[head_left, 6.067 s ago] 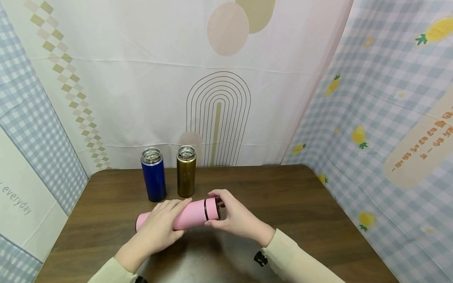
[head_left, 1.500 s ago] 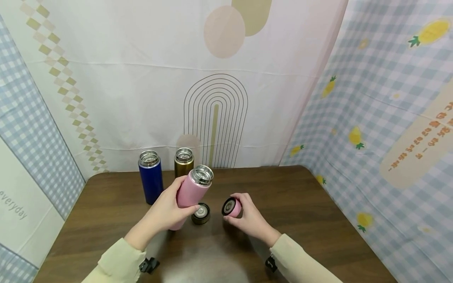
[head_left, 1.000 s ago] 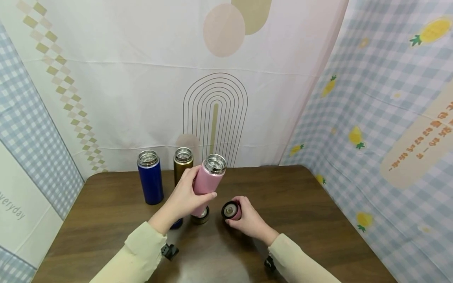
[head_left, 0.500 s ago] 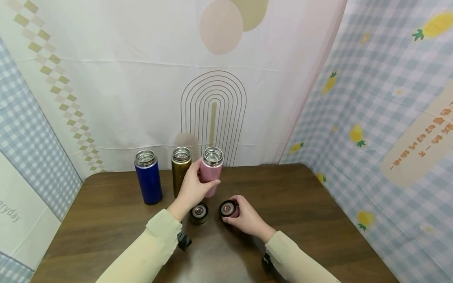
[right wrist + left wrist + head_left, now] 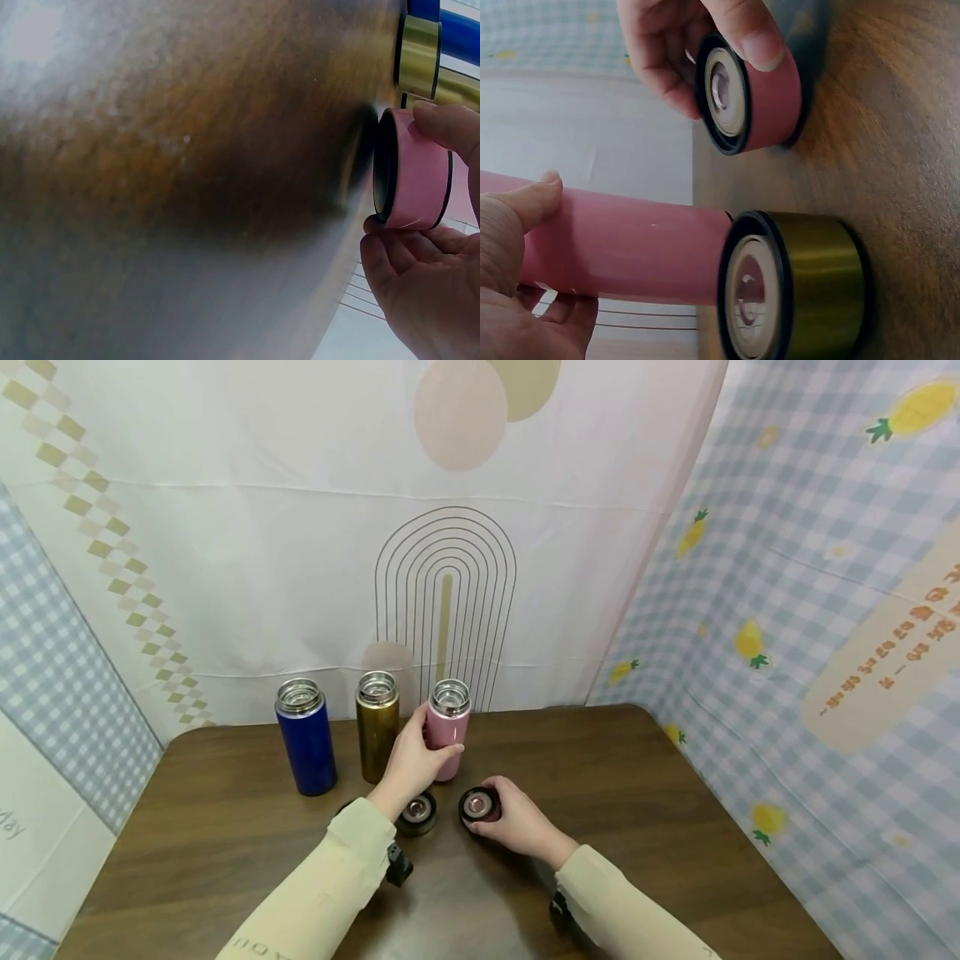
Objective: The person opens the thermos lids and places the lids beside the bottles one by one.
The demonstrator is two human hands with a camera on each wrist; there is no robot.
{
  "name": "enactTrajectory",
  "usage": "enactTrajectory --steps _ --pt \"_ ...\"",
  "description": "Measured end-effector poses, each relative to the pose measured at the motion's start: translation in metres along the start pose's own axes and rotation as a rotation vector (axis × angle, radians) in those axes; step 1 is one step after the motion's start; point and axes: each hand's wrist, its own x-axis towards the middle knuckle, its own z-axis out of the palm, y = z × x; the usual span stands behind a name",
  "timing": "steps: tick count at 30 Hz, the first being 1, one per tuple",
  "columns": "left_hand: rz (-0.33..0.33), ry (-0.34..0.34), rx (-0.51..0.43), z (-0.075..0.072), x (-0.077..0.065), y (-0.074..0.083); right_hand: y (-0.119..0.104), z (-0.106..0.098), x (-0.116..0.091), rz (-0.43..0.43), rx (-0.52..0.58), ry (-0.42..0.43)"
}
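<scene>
My left hand grips a pink thermos bottle standing upright at the back of the table, its steel mouth uncovered. In the left wrist view the thumb and fingers wrap round the bottle's pink body. Between thumb and fingers, my right hand holds the pink lid, inner side up, low at the tabletop; the right wrist view shows its pink side wall. A gold lid lies inner side up between the hands, partly covered by the left wrist.
To the left stand a gold thermos bottle and a blue thermos bottle, both uncapped. Another lid's dark edge peeks out behind the left sleeve. The wooden table ends at a cloth backdrop.
Earlier both hands held the capped pink bottle lying sideways. Its lid came off; my left hand carried the bottle back, upright, beside the gold one. My right hand lowered the lid, turning its inside up.
</scene>
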Motion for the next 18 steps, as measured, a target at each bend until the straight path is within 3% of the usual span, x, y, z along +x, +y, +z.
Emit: enactTrajectory --steps 11,18 --pt "-0.042 -0.013 0.110 0.007 0.013 -0.012 0.001 0.001 0.004 -0.006 -0.095 -0.030" --pt "-0.061 -0.022 0.114 0.010 0.019 -0.013 0.001 0.004 0.007 0.003 -0.116 -0.013"
